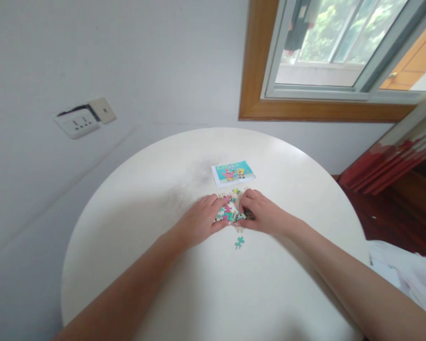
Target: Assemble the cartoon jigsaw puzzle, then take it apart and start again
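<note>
A pile of jigsaw puzzle pieces (230,215), mostly teal, pink and white, lies on the round white table (156,293). From the left, my left hand (204,217) curves round the pile, thumb at the near side and fingers at the far side, with pieces between them. My right hand (261,210) closes in from the other side, its fingers curled and its thumb against the near pieces; some pieces are hidden under it. One teal puzzle piece (239,242) lies apart, nearer to me. Just beyond the pile is a reference picture card (234,174) with cartoon figures.
A white wall (145,61) with a power socket (78,122) stands beyond the table on the left. At the upper right is a wood-framed window (250,85). A red and white curtain (386,156) hangs at right, above white plastic (408,270).
</note>
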Demonstrator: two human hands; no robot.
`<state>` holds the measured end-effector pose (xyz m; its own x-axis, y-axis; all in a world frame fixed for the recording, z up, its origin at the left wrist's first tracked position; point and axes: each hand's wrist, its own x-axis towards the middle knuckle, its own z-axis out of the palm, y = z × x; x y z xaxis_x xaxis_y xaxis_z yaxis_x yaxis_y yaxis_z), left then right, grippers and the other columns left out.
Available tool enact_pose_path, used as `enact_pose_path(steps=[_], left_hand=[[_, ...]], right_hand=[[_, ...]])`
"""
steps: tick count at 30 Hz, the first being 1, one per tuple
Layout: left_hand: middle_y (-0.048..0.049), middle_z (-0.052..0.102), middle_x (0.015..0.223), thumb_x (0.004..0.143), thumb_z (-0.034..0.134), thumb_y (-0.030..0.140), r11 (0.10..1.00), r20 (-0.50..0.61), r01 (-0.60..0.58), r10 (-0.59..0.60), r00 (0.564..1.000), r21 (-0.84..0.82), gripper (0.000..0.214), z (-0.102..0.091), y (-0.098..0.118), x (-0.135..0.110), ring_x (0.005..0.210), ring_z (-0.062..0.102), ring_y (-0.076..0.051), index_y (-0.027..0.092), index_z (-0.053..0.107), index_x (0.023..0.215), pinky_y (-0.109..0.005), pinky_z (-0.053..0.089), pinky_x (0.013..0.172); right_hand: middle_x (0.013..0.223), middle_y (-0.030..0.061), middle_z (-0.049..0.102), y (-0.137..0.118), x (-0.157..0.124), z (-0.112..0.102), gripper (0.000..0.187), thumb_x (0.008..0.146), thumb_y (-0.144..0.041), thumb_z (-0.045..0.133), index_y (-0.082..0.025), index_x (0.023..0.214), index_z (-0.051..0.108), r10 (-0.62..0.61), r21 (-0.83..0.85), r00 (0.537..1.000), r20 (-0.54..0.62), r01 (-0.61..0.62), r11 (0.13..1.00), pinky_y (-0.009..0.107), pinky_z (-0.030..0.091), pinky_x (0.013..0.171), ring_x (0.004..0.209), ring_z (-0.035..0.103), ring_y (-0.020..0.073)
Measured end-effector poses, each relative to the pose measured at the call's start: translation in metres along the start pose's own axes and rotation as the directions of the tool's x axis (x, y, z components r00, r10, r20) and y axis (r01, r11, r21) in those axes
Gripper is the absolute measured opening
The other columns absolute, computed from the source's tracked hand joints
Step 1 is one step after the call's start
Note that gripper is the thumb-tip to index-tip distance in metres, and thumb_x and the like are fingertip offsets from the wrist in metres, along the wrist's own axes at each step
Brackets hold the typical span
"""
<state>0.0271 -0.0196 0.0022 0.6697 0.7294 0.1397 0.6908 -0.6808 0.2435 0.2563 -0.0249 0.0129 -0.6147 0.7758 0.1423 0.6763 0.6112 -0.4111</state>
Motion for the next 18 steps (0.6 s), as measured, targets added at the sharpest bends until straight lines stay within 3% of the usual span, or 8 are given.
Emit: enact_pose_path(steps=[5, 11, 14, 18], left_hand=[[-0.0099, 0.058, 0.108, 0.091, 0.058, 0.04, 0.999, -0.004, 0.008, -0.008, 1.0, -0.035, 0.032, -0.0017, 0.0011, 0.0008, 0.104, 0.054, -0.027, 0.015, 0.052, 0.111, -0.037, 0.043, 0.089], [-0.0091, 0.058, 0.102, 0.092, 0.057, 0.04, 1.0, 0.012, 0.006, -0.006, 1.0, 0.017, 0.026, -0.0005, 0.0019, 0.0003, 0.099, 0.055, -0.027, 0.016, 0.054, 0.101, -0.037, 0.044, 0.084], [-0.0093, 0.059, 0.107, 0.092, 0.057, 0.038, 1.0, -0.017, -0.008, 0.008, 1.0, 0.002, 0.03, 0.0, 0.0029, 0.0, 0.103, 0.055, -0.026, 0.017, 0.054, 0.112, -0.037, 0.044, 0.086], [-0.0071, 0.059, 0.106, 0.093, 0.056, 0.037, 0.999, -0.036, -0.052, 0.052, 0.998, -0.004, 0.033, -0.0005, 0.0039, -0.0003, 0.102, 0.056, -0.025, 0.022, 0.054, 0.122, -0.036, 0.044, 0.086]], right_hand=[[0.107, 0.0116, 0.054, -0.0028, -0.002, -0.0001, 0.033, 0.084, -0.03, 0.067, -0.017, 0.113, 0.061, -0.038, 0.022, 0.999, 0.013, 0.037, 0.999, 0.04, 0.043, 0.093, 0.103, 0.051, 0.0251], [0.099, 0.0096, 0.057, -0.0016, 0.0037, 0.0025, 0.019, 0.082, -0.027, 0.069, -0.017, 0.097, 0.064, -0.04, 0.119, 0.998, 0.048, 0.034, 0.992, 0.04, 0.043, 0.092, 0.099, 0.053, 0.0237], [0.1, 0.0098, 0.057, -0.0015, 0.0024, 0.0007, 0.019, 0.081, -0.028, 0.069, -0.017, 0.096, 0.064, -0.025, 0.125, 0.998, 0.052, 0.018, 0.992, 0.04, 0.043, 0.092, 0.1, 0.052, 0.0241], [0.11, 0.0121, 0.054, -0.0031, -0.0042, -0.004, 0.034, 0.083, -0.028, 0.067, -0.018, 0.114, 0.06, 0.021, 0.07, 0.999, 0.048, -0.024, 0.997, 0.042, 0.043, 0.094, 0.107, 0.05, 0.026]])
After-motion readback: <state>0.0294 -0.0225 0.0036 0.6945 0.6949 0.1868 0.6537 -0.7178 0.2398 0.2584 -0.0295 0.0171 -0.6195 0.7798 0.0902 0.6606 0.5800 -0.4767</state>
